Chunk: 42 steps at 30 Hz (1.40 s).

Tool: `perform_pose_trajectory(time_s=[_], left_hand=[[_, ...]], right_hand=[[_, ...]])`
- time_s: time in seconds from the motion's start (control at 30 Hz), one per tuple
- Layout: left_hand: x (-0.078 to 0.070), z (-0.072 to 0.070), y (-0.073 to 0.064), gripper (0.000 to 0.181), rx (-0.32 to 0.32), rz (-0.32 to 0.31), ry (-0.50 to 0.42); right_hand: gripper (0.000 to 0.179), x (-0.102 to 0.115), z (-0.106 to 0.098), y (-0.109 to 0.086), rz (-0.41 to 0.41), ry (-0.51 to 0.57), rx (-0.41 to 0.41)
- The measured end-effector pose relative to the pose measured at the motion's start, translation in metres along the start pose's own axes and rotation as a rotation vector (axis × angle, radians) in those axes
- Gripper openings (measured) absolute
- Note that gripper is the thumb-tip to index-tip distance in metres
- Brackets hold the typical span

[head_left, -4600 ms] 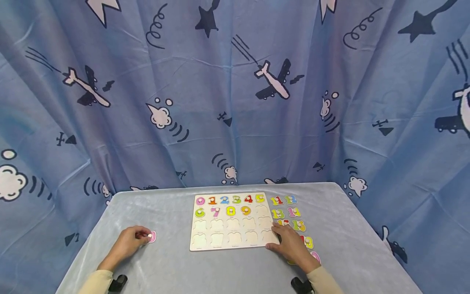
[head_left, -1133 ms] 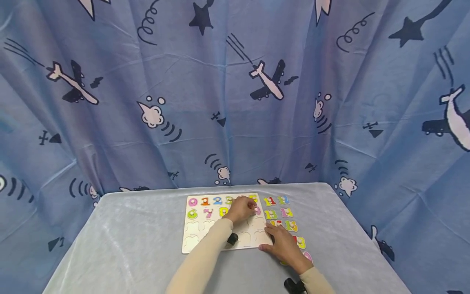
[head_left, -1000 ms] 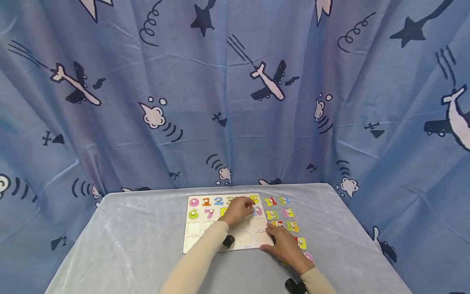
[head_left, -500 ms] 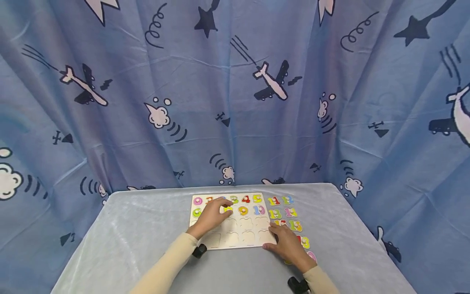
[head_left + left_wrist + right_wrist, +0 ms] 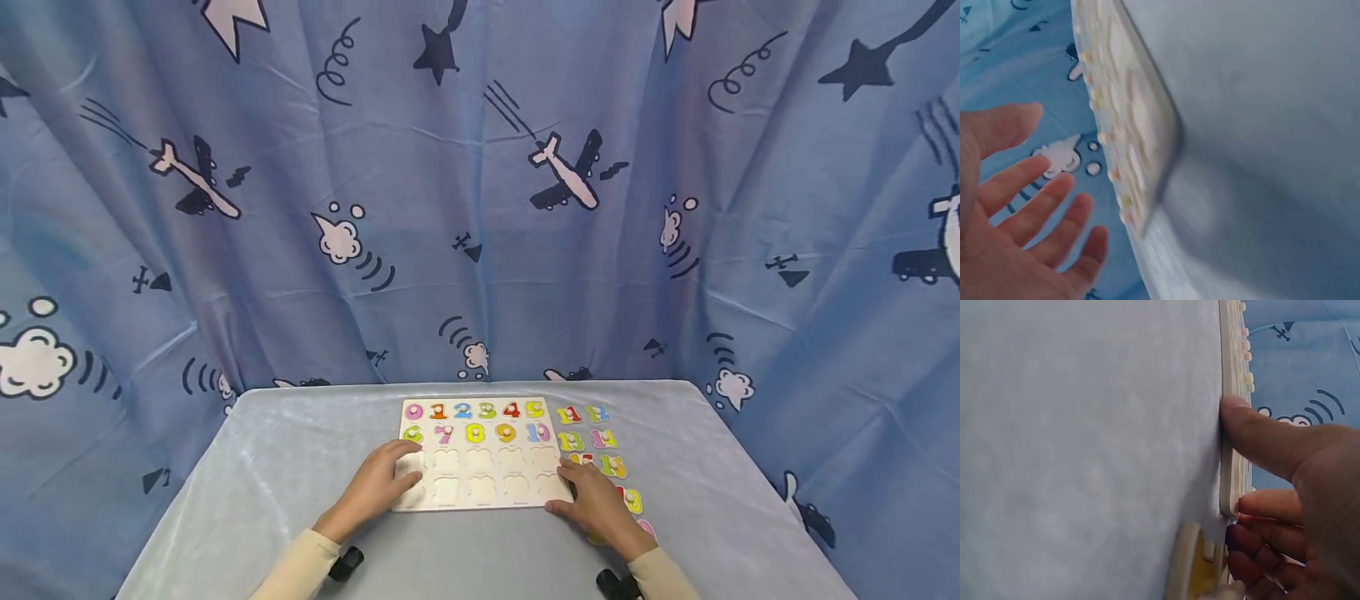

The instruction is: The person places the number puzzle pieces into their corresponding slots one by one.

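Note:
A wooden number puzzle board [image 5: 480, 473] lies on the table, its two far rows filled with knobbed pieces 0 to 10. The blue-and-pink 10 piece [image 5: 538, 432] sits at the right end of the second row. Two nearer rows are bare recesses. My left hand [image 5: 375, 485] is over the board's left edge, fingers spread and holding nothing; the left wrist view shows it apart from the board. At the near right corner, my right hand [image 5: 600, 504] grips the board. In the right wrist view its thumb [image 5: 1266, 434] presses the front edge, with fingers at the side.
Loose number pieces stand in two columns right of the board, among them a red-and-yellow 11 [image 5: 569, 415] and a pink-and-green 14 [image 5: 603, 439]. My right hand covers some nearer ones. A grey cloth covers the table [image 5: 300, 442]; a blue patterned curtain [image 5: 420, 292] hangs behind.
My left hand brought the 10 piece from the table's left side into the second row, let it go, and moved back left to the board's edge. My right hand stayed at the corner.

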<state>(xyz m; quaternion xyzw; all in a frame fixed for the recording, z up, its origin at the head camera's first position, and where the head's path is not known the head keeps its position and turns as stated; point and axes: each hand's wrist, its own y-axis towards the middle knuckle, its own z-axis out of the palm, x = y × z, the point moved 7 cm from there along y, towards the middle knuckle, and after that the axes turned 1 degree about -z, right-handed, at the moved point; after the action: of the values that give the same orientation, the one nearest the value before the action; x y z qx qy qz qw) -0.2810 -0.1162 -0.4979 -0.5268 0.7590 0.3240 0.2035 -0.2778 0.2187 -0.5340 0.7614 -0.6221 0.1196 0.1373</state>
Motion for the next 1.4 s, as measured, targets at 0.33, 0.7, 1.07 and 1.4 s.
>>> perform_pose_trajectory(time_s=[0.33, 0.7, 1.07, 1.4], left_hand=[[0.032, -0.004, -0.023, 0.062, 0.138, -0.09, 0.108], [0.045, 0.004, -0.029, 0.071, 0.235, -0.086, 0.172], [0.045, 0.003, -0.029, 0.069, 0.23, -0.047, 0.206], [0.047, 0.004, -0.03, 0.069, 0.235, -0.061, 0.207]], right_hand=[[0.074, 0.002, -0.002, 0.001, -0.009, -0.022, 0.016], [0.065, 0.003, -0.015, 0.002, -0.058, 0.007, -0.039], [0.036, -0.028, -0.066, 0.05, -0.072, 0.082, -0.245], [0.027, -0.06, -0.057, 0.099, 0.019, 0.12, -0.175]])
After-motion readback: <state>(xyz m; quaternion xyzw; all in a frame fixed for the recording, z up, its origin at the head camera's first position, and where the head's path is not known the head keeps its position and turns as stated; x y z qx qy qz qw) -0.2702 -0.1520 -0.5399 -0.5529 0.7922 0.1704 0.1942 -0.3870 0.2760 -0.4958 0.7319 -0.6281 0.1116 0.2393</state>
